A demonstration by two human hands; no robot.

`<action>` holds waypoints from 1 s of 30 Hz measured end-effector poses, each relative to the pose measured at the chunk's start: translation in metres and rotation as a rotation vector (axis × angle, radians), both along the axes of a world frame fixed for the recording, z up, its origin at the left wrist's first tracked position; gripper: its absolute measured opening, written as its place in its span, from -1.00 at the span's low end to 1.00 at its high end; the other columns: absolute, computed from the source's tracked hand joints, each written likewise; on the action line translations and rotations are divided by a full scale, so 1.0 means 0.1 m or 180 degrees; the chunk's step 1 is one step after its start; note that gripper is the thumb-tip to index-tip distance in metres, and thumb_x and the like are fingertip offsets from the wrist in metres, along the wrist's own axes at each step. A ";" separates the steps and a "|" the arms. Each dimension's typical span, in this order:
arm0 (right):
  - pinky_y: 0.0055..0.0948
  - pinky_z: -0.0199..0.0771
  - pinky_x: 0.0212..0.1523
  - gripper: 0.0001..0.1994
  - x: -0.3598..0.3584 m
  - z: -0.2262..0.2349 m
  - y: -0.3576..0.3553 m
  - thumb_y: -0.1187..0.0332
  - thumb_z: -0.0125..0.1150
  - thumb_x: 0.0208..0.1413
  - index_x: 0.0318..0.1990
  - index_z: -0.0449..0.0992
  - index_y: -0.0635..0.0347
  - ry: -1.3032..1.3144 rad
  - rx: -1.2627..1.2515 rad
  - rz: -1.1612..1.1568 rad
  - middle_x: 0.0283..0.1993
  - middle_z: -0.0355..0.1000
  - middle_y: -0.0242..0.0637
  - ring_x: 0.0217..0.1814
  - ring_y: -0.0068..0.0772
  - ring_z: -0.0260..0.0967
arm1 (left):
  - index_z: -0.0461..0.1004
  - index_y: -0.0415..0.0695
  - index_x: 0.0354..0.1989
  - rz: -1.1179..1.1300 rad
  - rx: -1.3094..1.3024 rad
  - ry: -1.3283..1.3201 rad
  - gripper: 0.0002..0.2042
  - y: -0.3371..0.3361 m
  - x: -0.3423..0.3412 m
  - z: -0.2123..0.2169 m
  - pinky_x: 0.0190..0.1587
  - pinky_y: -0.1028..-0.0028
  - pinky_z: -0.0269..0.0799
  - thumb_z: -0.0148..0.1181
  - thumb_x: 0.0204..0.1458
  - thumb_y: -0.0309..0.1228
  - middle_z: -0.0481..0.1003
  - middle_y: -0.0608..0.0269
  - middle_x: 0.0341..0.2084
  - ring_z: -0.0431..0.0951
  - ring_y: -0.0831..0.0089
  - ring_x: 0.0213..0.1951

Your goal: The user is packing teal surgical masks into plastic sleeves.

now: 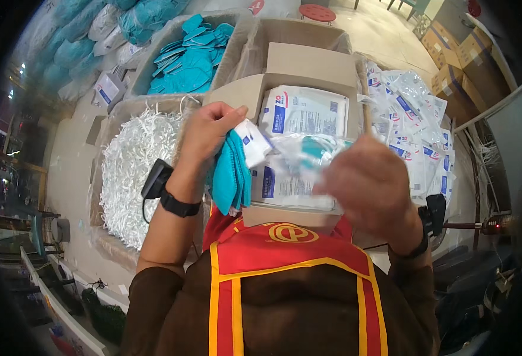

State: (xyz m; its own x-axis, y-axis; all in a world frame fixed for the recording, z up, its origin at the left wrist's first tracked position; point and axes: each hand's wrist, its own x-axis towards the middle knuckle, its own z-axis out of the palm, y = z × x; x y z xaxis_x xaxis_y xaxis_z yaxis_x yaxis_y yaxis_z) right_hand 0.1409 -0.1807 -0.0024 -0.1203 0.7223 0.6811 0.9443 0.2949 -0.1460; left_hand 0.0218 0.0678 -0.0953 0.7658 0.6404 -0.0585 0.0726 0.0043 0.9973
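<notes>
Red cloth of the apron (308, 256) comes right up to the open carton (309, 61), apparently set so close to spare reaching. At the carton's left edge, the left hand (209, 130) grips folded teal masks (231, 172) and a white wrapper (252, 144) by their upper ends, perhaps so the bunch hangs together. Over its right half is the right hand (371, 181), blurred; whether its fingers have closed on the clear pouch (315, 147) just beside them, teal inside, I cannot tell. Printed packs (305, 113) lie flat inside the carton, probably to keep them neat. Left of it, white strips (133, 172) are heaped; right of it lie loose sealed packets (418, 118), both seemingly kept handy. Beyond its far left corner are spare masks (190, 65); well beyond it, a red stool (317, 13).
</notes>
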 end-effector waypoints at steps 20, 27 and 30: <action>-0.25 0.30 -0.40 -0.87 0.27 0.10 0.19 0.44 0.24 -0.09 -0.48 0.37 0.18 0.0251 -0.0400 0.0070 -0.49 0.25 -0.23 -0.39 -0.13 0.27 | 0.48 -0.24 -0.07 -0.2023 0.1798 0.0183 -0.64 -0.63 -0.19 0.88 -0.20 0.53 0.40 0.25 -0.10 -0.49 0.54 0.25 -0.33 0.50 0.54 -0.28; -0.33 0.32 -0.40 -0.87 0.16 0.04 0.18 0.47 0.21 -0.18 -0.42 0.41 0.14 -0.0108 -0.0210 -0.0137 -0.48 0.24 -0.27 -0.38 -0.23 0.31 | 0.46 -0.24 -0.02 -0.2123 0.1461 -0.0099 -0.55 -0.56 -0.23 0.79 -0.19 0.49 0.40 0.28 -0.18 -0.48 0.52 0.19 -0.30 0.48 0.47 -0.28; -0.36 0.34 -0.39 -0.88 0.08 0.06 0.17 0.44 0.17 -0.14 -0.39 0.42 0.14 -0.0443 -0.0513 -0.0184 -0.45 0.28 -0.30 -0.37 -0.27 0.33 | 0.48 -0.21 -0.08 -0.2017 0.1959 -0.0340 -0.60 -0.58 -0.20 0.65 -0.21 0.39 0.42 0.23 -0.20 -0.50 0.50 0.14 -0.33 0.50 0.28 -0.29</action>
